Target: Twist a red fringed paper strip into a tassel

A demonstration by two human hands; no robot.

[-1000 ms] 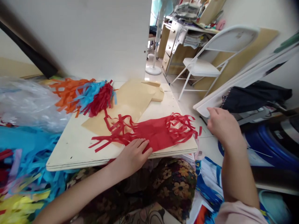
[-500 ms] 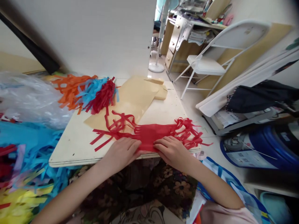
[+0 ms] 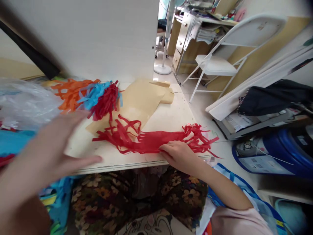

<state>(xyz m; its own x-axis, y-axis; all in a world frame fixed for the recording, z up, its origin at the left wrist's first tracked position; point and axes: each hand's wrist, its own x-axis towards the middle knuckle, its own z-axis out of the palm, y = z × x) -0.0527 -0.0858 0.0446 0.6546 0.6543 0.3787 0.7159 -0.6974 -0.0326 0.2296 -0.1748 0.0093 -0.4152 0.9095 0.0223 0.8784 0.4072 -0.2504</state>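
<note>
A strip of red tissue paper [image 3: 154,138] lies along the near edge of the table, its two ends cut into curling fringes. At its near edge, my right hand [image 3: 179,155] has its fingers closed together on the paper. My left hand [image 3: 61,143] is off the paper, raised over the table's left side and smeared by motion. Its thumb and fingers are spread, with nothing between them. Beyond it sit a dark red tassel [image 3: 106,102], a blue fringed bunch [image 3: 94,94] and an orange fringed bunch [image 3: 72,91].
Brown paper [image 3: 139,94] lies across the white table [image 3: 171,119]. Clear plastic wrapping [image 3: 26,101] and blue fringed paper [image 3: 60,199] are on the left. Right of the table are a white folding chair [image 3: 217,65] and a blue bucket [image 3: 276,153].
My left hand has let go of the red tissue paper and moved up and left, opening. My right hand stays at the paper's near edge. The left fringe has shifted and bunched.
</note>
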